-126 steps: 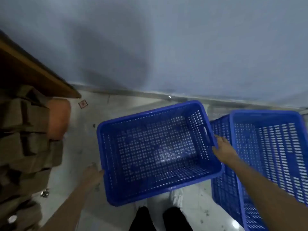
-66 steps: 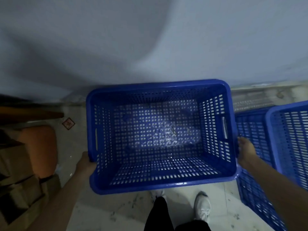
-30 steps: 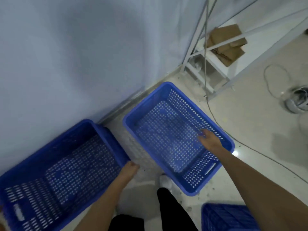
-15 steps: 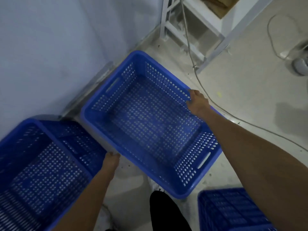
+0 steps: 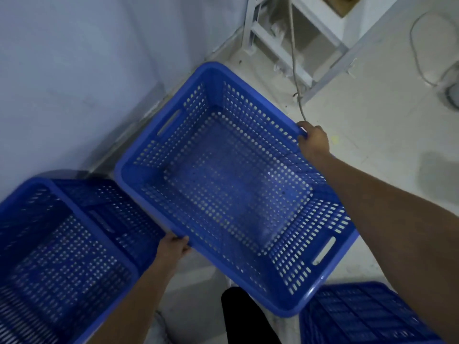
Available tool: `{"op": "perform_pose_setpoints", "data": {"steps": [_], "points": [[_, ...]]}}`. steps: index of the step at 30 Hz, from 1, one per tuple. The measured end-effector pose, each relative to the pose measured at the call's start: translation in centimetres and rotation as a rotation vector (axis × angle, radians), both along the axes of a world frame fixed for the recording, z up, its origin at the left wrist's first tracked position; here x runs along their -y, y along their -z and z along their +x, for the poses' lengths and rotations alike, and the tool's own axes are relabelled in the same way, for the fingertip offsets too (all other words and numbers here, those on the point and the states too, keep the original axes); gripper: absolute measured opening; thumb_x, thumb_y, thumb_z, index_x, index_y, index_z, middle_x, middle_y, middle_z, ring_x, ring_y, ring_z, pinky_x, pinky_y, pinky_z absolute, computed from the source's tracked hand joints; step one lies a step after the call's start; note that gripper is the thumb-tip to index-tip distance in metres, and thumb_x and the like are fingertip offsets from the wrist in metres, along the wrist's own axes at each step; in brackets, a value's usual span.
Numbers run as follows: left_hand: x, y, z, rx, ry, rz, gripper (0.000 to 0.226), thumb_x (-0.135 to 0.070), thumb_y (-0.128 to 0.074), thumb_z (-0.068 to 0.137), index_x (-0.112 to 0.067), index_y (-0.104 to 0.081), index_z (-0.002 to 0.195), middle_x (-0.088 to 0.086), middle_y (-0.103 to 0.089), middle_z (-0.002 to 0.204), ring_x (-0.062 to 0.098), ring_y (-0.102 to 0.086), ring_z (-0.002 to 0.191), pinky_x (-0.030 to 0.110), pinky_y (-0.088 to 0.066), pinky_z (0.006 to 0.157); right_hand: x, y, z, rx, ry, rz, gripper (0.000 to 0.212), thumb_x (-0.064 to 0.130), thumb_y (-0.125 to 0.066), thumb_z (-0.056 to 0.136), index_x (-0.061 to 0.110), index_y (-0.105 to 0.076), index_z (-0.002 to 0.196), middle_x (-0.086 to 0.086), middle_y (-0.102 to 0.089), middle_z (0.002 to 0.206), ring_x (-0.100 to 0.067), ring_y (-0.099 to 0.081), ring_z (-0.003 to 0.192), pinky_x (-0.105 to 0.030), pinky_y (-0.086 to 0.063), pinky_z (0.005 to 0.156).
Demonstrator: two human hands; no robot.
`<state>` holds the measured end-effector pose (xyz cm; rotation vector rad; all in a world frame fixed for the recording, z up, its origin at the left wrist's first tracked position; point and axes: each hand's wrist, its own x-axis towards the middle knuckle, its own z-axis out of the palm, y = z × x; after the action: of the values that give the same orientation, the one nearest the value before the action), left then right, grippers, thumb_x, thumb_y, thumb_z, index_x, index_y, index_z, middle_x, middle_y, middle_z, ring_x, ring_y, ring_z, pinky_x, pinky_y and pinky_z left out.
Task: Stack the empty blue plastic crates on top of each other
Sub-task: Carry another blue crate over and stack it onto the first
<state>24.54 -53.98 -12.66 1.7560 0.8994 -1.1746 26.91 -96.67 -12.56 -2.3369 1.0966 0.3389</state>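
An empty blue perforated crate [image 5: 231,184] fills the middle of the view, turned diagonally and lifted a little off the floor. My left hand [image 5: 172,247] grips the rim of its near-left long side. My right hand [image 5: 313,142] is closed over the rim of the far-right long side. Another blue crate [image 5: 62,249] stands at the lower left by the wall, its inside empty. Only a corner of a third blue crate [image 5: 367,316] shows at the bottom right.
A pale blue wall [image 5: 74,70] runs along the left. A white metal shelf frame [image 5: 310,40] stands at the top, with a cable [image 5: 295,70] hanging down to the floor. My dark trouser leg [image 5: 246,319] is below the held crate.
The view swung right from the placed crate to another one. Both hands took hold of its long rims, and in the last half second it has come closer and higher.
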Motion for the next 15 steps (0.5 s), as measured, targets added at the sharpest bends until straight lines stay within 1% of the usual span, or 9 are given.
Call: {"op": "perform_pose_setpoints", "data": {"steps": [1, 2, 4, 6, 8, 10, 12, 14, 15], "points": [[-0.2, -0.9, -0.3, 0.002, -0.009, -0.041, 0.015, 0.000, -0.053, 0.094, -0.001, -0.058, 0.107, 0.013, -0.062, 0.095, 0.023, -0.062, 0.083, 0.038, -0.054, 0.083, 0.1, -0.7, -0.1, 0.023, 0.016, -0.001, 0.040, 0.013, -0.044, 0.094, 0.021, -0.052, 0.133, -0.024, -0.050, 0.120, -0.043, -0.054, 0.103, -0.045, -0.048, 0.082], [-0.3, -2.1, -0.6, 0.005, -0.015, -0.074, 0.012, 0.000, -0.054, 0.093, -0.002, -0.059, 0.104, 0.013, -0.062, 0.094, 0.022, -0.062, 0.083, 0.034, -0.055, 0.078, 0.1, -1.5, 0.0, 0.042, 0.023, 0.010, 0.039, 0.014, -0.045, 0.094, 0.021, -0.054, 0.131, -0.024, -0.050, 0.118, -0.044, -0.055, 0.101, -0.047, -0.050, 0.082], [-0.5, -4.1, -1.2, 0.021, -0.018, -0.097, 0.005, -0.003, -0.057, 0.092, -0.004, -0.061, 0.096, 0.011, -0.064, 0.093, 0.022, -0.063, 0.084, 0.027, -0.054, 0.071, 0.1, -3.7, 0.4, 0.067, 0.023, 0.035, 0.037, 0.015, -0.047, 0.095, 0.019, -0.056, 0.130, -0.025, -0.051, 0.115, -0.044, -0.057, 0.097, -0.048, -0.051, 0.082], [-1.1, -6.2, -1.9, 0.035, -0.043, -0.117, 0.004, -0.004, -0.059, 0.092, -0.006, -0.062, 0.090, 0.010, -0.066, 0.089, 0.023, -0.064, 0.084, 0.028, -0.054, 0.072, -0.2, -6.3, 1.0, 0.086, -0.010, 0.037, 0.037, 0.015, -0.048, 0.096, 0.015, -0.055, 0.132, -0.027, -0.052, 0.116, -0.045, -0.057, 0.099, -0.047, -0.049, 0.085], [-1.8, -8.7, -2.5, 0.039, -0.054, -0.149, 0.003, -0.003, -0.060, 0.091, -0.004, -0.062, 0.089, 0.012, -0.066, 0.086, 0.025, -0.066, 0.082, 0.029, -0.055, 0.069, -0.8, -9.1, 1.3, 0.110, -0.049, 0.020, 0.037, 0.015, -0.049, 0.096, 0.012, -0.055, 0.132, -0.028, -0.053, 0.115, -0.044, -0.055, 0.103, -0.043, -0.044, 0.090], [-2.6, -11.6, -3.1, 0.043, -0.065, -0.179, 0.006, 0.001, -0.059, 0.091, -0.004, -0.061, 0.089, 0.013, -0.065, 0.084, 0.021, -0.067, 0.072, 0.023, -0.057, 0.058, -1.8, -12.2, 1.3, 0.132, -0.069, 0.013, 0.037, 0.014, -0.050, 0.095, 0.010, -0.057, 0.131, -0.029, -0.054, 0.113, -0.044, -0.054, 0.106, -0.039, -0.042, 0.091], [-3.3, -14.9, -3.9, 0.025, -0.089, -0.209, 0.010, 0.005, -0.058, 0.090, -0.004, -0.060, 0.087, 0.014, -0.063, 0.082, 0.015, -0.068, 0.061, 0.017, -0.055, 0.051, -3.0, -15.3, 1.1, 0.154, -0.058, 0.020, 0.037, 0.016, -0.051, 0.095, 0.010, -0.058, 0.130, -0.026, -0.055, 0.108, -0.043, -0.054, 0.105, -0.039, -0.042, 0.091], [-4.4, -18.2, -4.7, 0.020, -0.091, -0.223, 0.007, 0.006, -0.059, 0.088, 0.000, -0.061, 0.086, 0.012, -0.067, 0.076, 0.010, -0.068, 0.053, 0.016, -0.055, 0.049, -4.5, -19.0, 0.9, 0.180, -0.057, 0.035, 0.036, 0.018, -0.052, 0.095, 0.010, -0.058, 0.130, -0.016, -0.051, 0.100, -0.041, -0.055, 0.105, -0.037, -0.042, 0.091], [-5.1, -19.6, -5.1, 0.026, -0.087, -0.230, 0.009, 0.007, -0.060, 0.088, 0.000, -0.062, 0.082, 0.009, -0.069, 0.069, 0.008, -0.068, 0.050, 0.016, -0.055, 0.049, -5.3, -20.9, 0.8, 0.195, -0.068, 0.036, 0.036, 0.018, -0.052, 0.095, 0.010, -0.058, 0.130, -0.013, -0.050, 0.098, -0.040, -0.055, 0.105, -0.035, -0.042, 0.091]]}}
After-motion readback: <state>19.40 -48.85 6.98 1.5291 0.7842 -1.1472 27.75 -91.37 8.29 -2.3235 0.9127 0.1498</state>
